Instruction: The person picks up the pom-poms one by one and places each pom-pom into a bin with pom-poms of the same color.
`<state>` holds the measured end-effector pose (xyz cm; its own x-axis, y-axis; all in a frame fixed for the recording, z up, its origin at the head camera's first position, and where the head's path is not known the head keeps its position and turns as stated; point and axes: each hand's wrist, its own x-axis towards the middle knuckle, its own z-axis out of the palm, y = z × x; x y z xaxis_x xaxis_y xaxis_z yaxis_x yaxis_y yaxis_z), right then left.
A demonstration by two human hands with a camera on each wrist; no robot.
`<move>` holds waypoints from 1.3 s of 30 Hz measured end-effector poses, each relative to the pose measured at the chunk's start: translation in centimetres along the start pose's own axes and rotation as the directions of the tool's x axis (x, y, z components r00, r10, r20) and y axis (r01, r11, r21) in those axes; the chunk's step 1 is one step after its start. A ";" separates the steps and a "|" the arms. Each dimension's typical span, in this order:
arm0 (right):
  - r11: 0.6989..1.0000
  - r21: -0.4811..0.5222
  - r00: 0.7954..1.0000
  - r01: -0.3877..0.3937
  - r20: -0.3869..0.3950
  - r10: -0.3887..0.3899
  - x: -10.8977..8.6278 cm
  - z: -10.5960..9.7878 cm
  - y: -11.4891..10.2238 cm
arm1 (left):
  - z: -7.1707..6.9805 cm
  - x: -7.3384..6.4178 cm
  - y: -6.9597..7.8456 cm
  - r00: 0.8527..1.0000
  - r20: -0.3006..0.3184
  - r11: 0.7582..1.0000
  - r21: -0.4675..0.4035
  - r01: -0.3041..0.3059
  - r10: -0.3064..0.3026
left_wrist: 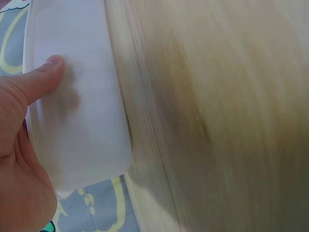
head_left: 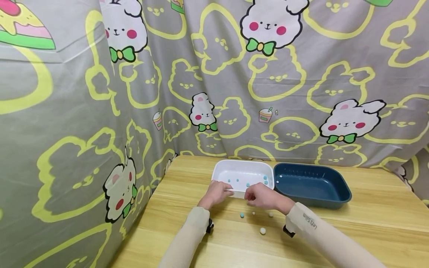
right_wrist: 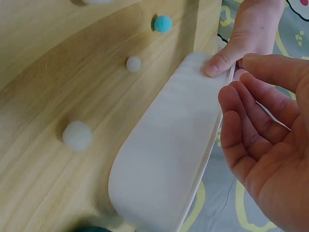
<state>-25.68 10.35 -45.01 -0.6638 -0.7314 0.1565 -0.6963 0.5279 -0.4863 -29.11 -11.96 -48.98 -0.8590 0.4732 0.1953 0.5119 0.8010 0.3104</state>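
Note:
My left hand (head_left: 218,192) grips the near rim of a white plastic bin (head_left: 239,163). Its thumb (left_wrist: 46,77) lies flat on the bin's outer wall, and the other fingers are mostly hidden behind the rim. Several small blue pom-poms (head_left: 248,185) lie inside the bin. My right hand (head_left: 263,196) is at the right part of the same rim, its fingers (right_wrist: 231,128) loosely curled with nothing visible between them. On the table in front of the bin sit a blue pom-pom (head_left: 242,215) and white pom-poms (head_left: 263,231), the largest nearest me.
A dark blue bin (head_left: 311,201) stands against the white bin's right side, with small white pom-poms (head_left: 280,176) at its left end. Both are near the back of the wooden table (head_left: 378,208). A patterned curtain (head_left: 295,82) hangs behind and along the left.

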 end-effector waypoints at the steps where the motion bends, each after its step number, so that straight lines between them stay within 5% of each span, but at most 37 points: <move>1: 1.000 0.000 1.000 0.005 0.001 -0.005 0.0 0.1 0.0 | 0.0 0.0 0.0 1.000 0.001 1.000 0.000 0.002 -0.002; 31: 1.000 0.012 0.999 -0.017 0.049 0.016 0.4 1.9 0.3 | -0.4 0.1 0.2 1.000 0.000 1.000 0.019 -0.018 0.018; 39: 1.000 -0.006 0.996 0.030 0.080 -0.030 0.9 2.6 0.1 | -0.3 0.1 0.2 1.000 -0.002 0.999 0.033 -0.019 0.019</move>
<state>-25.63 8.66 -47.19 -0.6189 -0.7788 0.1017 -0.7176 0.5080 -0.4765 -29.10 -11.89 -48.68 -0.8492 0.4875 0.2028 0.5273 0.8035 0.2763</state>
